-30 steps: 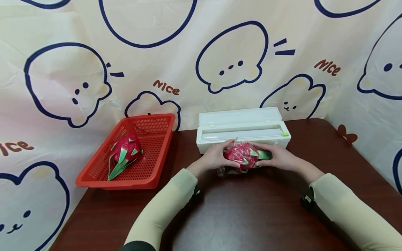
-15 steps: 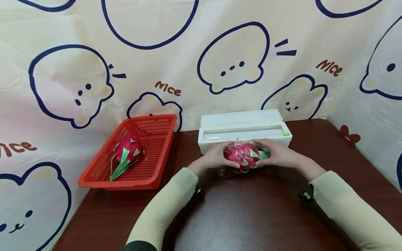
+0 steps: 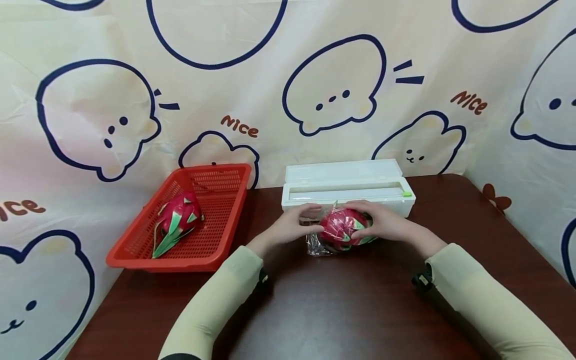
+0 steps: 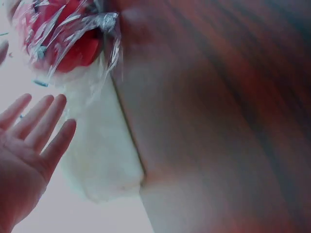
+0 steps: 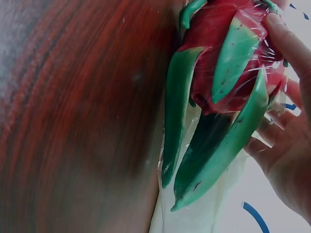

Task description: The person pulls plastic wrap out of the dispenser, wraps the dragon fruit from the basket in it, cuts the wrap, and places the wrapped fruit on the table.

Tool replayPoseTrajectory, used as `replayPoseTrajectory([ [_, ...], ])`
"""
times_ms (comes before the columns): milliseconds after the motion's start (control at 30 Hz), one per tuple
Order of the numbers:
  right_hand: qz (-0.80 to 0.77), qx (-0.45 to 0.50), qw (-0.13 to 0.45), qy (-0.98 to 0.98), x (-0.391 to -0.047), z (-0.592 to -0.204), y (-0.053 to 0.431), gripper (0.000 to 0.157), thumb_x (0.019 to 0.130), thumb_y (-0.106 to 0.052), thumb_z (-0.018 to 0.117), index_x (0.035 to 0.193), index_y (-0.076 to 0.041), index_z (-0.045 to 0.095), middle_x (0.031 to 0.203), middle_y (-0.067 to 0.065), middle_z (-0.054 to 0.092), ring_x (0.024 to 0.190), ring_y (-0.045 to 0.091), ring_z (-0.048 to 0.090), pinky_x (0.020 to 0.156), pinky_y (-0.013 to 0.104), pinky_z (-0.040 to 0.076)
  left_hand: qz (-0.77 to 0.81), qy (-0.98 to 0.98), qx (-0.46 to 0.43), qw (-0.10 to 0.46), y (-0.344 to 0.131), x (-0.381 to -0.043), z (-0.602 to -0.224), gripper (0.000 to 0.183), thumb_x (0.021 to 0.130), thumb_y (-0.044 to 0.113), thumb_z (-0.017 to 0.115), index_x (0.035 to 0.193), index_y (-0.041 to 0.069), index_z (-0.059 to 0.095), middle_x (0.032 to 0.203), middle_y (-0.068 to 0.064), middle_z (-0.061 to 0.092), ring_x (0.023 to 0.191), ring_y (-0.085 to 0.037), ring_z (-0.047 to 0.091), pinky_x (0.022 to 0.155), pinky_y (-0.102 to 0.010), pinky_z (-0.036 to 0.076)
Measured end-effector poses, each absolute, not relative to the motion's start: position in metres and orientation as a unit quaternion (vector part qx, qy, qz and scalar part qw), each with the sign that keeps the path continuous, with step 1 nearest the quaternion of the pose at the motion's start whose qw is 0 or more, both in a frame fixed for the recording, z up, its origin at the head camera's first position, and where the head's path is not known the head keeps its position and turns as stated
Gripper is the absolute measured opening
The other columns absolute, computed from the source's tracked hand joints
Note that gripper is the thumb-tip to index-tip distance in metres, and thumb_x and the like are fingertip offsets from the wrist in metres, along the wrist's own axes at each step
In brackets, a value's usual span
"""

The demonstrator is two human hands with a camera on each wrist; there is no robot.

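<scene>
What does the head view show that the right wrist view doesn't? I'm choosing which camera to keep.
Only the head view shows the red basket holding a second dragon fruit, the white wrap dispenser and the open left hand. Only the right wrist view shows the green scales pressed under film. Both show the right hand holding the wrapped dragon fruit on the brown table.

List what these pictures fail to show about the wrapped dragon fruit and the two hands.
- Head view: the right hand covers the right end of the wrapped dragon fruit; its leaf tips are hidden there.
- Head view: whether the left hand touches the film is too small to tell.
- Left wrist view: blurred, the fruit cut off by the top edge.
- Right wrist view: the right edge cuts off most of the hand.
- The white dispenser box: its roll is not visible.
</scene>
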State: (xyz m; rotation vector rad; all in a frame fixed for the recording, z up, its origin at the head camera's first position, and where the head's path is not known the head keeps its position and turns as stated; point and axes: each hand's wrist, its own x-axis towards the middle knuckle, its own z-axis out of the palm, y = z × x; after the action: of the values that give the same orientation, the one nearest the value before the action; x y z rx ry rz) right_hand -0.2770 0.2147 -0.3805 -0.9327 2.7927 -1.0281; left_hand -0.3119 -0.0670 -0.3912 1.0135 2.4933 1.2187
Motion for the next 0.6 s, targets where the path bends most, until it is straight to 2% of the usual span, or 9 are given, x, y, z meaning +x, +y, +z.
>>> replayPoseTrajectory([
  [133, -0.337, -0.291, 0.023, 0.895, -0.276, -0.378, 0.214, 0.076, 0.076, -0.033, 0.084, 0.142, -0.018, 0.049, 0.138, 0.012, 0.049, 0.122, 0.034, 0.046, 0.09, 0.051, 0.049, 0.383, 0.858, 0.336, 0.059, -0.085, -0.306, -0.392, 0.025, 0.09, 0.027, 0.072, 0.109, 0.011, 0.07, 0.101, 0.001, 0.069, 0.092, -0.013, 0.062, 0.083, -0.031, 0.05],
  [233, -0.334, -0.283, 0.021, 0.899, -0.275, -0.376, 0.216, 0.076, 0.076, -0.033, 0.084, 0.142, -0.017, 0.05, 0.139, 0.013, 0.049, 0.123, 0.035, 0.047, 0.092, 0.053, 0.047, 0.33, 0.877, 0.342, 0.07, -0.087, -0.302, -0.397, 0.015, 0.09, 0.03, 0.072, 0.094, 0.015, 0.074, 0.083, 0.009, 0.067, 0.077, -0.01, 0.057, 0.073, -0.027, 0.048],
  [367, -0.336, -0.288, 0.02, 0.897, -0.276, -0.377, 0.217, 0.076, 0.076, -0.034, 0.084, 0.142, -0.017, 0.05, 0.139, 0.012, 0.05, 0.123, 0.034, 0.047, 0.093, 0.053, 0.046, 0.301, 0.887, 0.338, 0.091, -0.083, -0.299, -0.407, 0.016, 0.088, 0.033, 0.073, 0.089, 0.017, 0.075, 0.074, 0.012, 0.065, 0.069, -0.009, 0.052, 0.066, -0.025, 0.045],
  [600, -0.351, -0.298, 0.026, 0.888, -0.28, -0.38, 0.218, 0.075, 0.077, -0.032, 0.083, 0.142, -0.018, 0.05, 0.139, 0.01, 0.05, 0.123, 0.032, 0.046, 0.093, 0.051, 0.046, 0.349, 0.864, 0.349, 0.102, -0.08, -0.304, -0.412, 0.006, 0.088, 0.014, 0.073, 0.083, 0.01, 0.074, 0.067, 0.007, 0.062, 0.061, -0.007, 0.052, 0.061, -0.023, 0.045],
])
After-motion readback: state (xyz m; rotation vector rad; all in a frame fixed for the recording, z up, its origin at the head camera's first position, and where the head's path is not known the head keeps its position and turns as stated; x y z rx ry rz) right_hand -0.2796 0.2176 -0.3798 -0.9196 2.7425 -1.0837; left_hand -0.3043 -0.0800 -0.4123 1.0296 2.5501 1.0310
